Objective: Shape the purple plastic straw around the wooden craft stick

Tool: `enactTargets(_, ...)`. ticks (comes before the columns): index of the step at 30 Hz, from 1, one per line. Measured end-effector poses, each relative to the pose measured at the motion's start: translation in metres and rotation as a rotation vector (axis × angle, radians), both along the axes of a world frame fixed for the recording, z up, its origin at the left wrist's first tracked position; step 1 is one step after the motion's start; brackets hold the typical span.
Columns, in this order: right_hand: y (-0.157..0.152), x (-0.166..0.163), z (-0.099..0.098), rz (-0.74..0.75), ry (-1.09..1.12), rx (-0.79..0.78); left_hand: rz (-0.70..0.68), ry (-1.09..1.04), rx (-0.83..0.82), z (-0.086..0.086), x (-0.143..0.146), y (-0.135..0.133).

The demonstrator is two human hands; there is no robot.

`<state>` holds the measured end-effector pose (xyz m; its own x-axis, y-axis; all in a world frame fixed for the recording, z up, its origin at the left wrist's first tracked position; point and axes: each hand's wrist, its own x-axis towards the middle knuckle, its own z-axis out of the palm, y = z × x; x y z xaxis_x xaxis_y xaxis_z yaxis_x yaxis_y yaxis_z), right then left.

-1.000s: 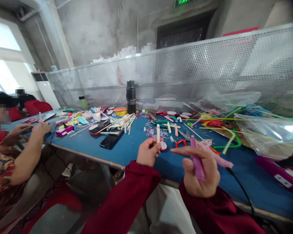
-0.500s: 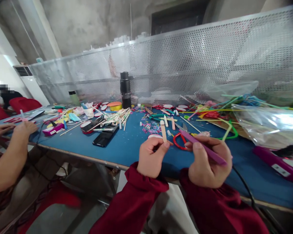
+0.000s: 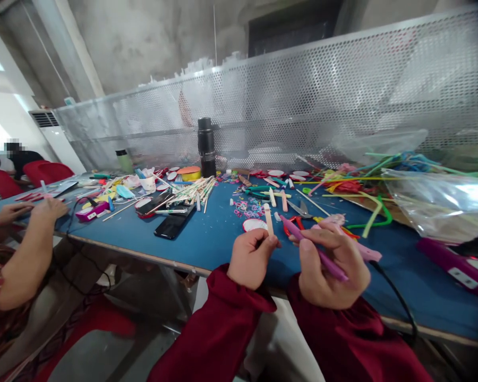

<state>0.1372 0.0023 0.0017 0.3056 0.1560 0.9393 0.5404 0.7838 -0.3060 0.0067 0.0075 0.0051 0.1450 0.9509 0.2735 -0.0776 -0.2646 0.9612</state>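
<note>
My left hand [image 3: 250, 255] pinches a pale wooden craft stick [image 3: 268, 220] that stands upright above the fingers. My right hand [image 3: 332, 265] grips a purple glue gun [image 3: 322, 253], its tip pointing left toward the stick and close to it. A black cord [image 3: 398, 302] runs from the gun over the table's near edge. Both hands hover at the front edge of the blue table [image 3: 207, 241]. A white round disc [image 3: 253, 225] and red-handled scissors [image 3: 297, 220] lie just behind my hands.
A black bottle [image 3: 206, 147] stands at the back. Two phones [image 3: 173, 225], a heap of wooden sticks [image 3: 195, 193], coloured straws [image 3: 366, 185], a plastic bag [image 3: 438, 204] and a second purple glue gun [image 3: 454, 268] lie around. Another person's arm [image 3: 27, 249] works at the left.
My right hand closed around the purple glue gun and swung its tip toward the stick. My left hand kept the stick upright. The view shifted slightly right.
</note>
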Motion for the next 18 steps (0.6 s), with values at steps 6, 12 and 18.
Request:
enactTargets(6,0.0044,0.0013,-0.0012,-0.039,0.001,0.066,0.021,0.163,0.150,-0.0005,-0.0013,-0.0023)
enactTargets(12,0.0050,0.0018,-0.0028,-0.082,-0.060,0.102,0.030,0.201,0.187,-0.0017,-0.0011,-0.0028)
enactTargets(18,0.0055,0.0014,-0.0031,-0.108,-0.069,0.101,0.038,0.205,0.196,-0.0029,-0.0010,-0.0024)
